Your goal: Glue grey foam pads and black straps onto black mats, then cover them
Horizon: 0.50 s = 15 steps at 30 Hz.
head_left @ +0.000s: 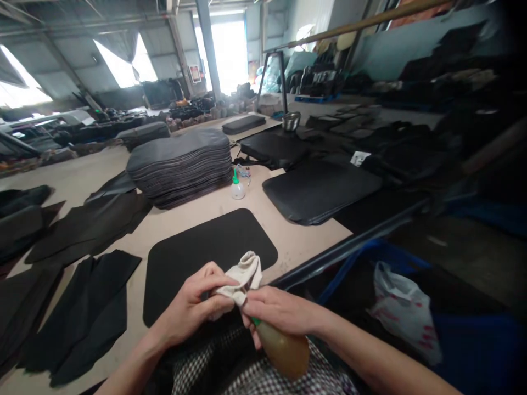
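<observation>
One white cloth (237, 275) is pinched in the left hand (196, 298) near the black panel (197, 258); the right hand (284, 310) grasps an amber bottle (289, 354). A green-nozzled bottle (237, 190) stands beyond the panel.

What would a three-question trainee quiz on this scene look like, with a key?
1. True or false: the left hand grips the pale cloth.
2. Which stands beside the tall stack of dark sheets?
A) a plastic bag
B) a small bottle with a green spout
C) a blue crate
3. Fill in: the brownish bottle is in the ___ hand.

Key: 1 true; 2 B; 3 right.
</observation>
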Motion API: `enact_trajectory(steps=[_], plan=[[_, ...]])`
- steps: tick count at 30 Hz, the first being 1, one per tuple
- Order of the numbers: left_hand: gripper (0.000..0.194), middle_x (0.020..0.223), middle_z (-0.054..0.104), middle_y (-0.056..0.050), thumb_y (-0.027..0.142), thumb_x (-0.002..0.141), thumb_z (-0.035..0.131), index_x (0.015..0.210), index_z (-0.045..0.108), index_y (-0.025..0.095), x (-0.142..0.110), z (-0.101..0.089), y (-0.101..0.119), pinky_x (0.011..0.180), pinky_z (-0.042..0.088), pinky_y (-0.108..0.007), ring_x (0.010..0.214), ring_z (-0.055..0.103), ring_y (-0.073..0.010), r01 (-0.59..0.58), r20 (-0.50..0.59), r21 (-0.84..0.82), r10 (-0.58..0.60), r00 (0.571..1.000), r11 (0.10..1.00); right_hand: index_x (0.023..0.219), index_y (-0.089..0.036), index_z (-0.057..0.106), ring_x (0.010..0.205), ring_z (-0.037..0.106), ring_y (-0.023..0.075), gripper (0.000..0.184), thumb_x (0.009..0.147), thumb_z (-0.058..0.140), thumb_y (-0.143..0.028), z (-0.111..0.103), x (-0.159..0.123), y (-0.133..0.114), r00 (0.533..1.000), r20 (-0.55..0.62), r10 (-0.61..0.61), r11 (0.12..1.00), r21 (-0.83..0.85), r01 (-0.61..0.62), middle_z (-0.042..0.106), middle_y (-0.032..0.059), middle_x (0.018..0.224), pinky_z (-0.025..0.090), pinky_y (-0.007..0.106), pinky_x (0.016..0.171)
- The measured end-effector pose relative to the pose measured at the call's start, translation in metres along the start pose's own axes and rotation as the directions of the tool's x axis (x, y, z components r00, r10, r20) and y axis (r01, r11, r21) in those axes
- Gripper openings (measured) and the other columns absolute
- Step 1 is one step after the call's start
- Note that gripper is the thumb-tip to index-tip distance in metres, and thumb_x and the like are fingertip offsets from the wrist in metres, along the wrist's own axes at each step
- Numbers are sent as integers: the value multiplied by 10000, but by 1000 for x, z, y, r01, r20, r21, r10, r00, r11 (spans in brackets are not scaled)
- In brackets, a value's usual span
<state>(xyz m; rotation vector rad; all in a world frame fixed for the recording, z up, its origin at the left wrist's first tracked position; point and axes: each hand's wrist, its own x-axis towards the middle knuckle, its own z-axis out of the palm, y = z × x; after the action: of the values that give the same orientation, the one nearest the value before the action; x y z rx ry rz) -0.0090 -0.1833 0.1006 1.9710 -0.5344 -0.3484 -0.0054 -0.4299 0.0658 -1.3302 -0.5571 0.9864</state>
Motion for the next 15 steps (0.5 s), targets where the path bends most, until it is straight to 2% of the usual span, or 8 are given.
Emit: enact_trajectory(steps=[4,5,7,9,10,12,14,15], plan=[[220,991,567,-55,441,935,677,963,801,262,21,5,0,847,471,-314,943,560,-186,38,-125,18,-36,992,999,891,-173,577,593,620,146,493,1039,510,-639,-8,-17,2,1000,4,-9,1000,-3,9,622,6,663,489,241,655],[228,1062,589,-72,454,919,691,934,801,255,27,5,0,887,482,-329,1010,570,-208,42,-167,9,-40,985,999,896,-172,580,603,628,150,483,1040,520,-629,-11,-23,5,1000,-21,-12,1000,14,12,635,12,679,492,242,657],[247,1348,574,-103,476,890,713,893,801,245,40,4,-2,1031,469,-390,1247,530,-279,48,-244,-4,-47,969,999,902,-165,582,640,645,158,479,1042,534,-621,-18,-36,12,995,-97,-38,996,74,45,658,33,718,496,244,671],[273,1618,413,-73,493,876,716,862,800,233,54,2,-2,1168,389,-456,1440,401,-339,55,-275,-21,-59,960,998,903,-154,581,668,651,164,490,1048,535,-619,-25,-50,24,978,-189,-87,983,143,115,671,57,750,493,247,679],[292,1664,371,-61,502,883,701,867,800,227,62,1,-2,1195,363,-470,1469,379,-349,67,-266,-45,-77,961,997,908,-149,581,673,650,166,491,1054,530,-614,-28,-58,30,964,-241,-115,971,179,160,671,64,759,487,248,677],[345,1579,506,-102,523,913,654,948,805,215,80,2,1,1151,409,-451,1379,492,-337,117,-219,-118,-140,966,986,907,-140,583,657,642,167,483,1064,527,-593,-34,-73,44,926,-342,-159,940,233,248,655,63,758,476,254,665],[408,1295,712,-113,544,930,628,1098,789,209,101,7,4,980,495,-370,1124,633,-277,179,-198,-181,-214,957,967,895,-136,585,640,631,164,464,1066,540,-565,-39,-86,57,887,-427,-173,909,278,311,630,50,754,473,261,657],[446,1139,754,-87,554,934,622,1191,761,217,113,10,7,875,501,-324,982,650,-235,197,-207,-202,-239,949,959,890,-135,585,638,626,162,458,1067,543,-555,-40,-92,63,871,-460,-171,893,301,334,620,45,757,474,264,657]])
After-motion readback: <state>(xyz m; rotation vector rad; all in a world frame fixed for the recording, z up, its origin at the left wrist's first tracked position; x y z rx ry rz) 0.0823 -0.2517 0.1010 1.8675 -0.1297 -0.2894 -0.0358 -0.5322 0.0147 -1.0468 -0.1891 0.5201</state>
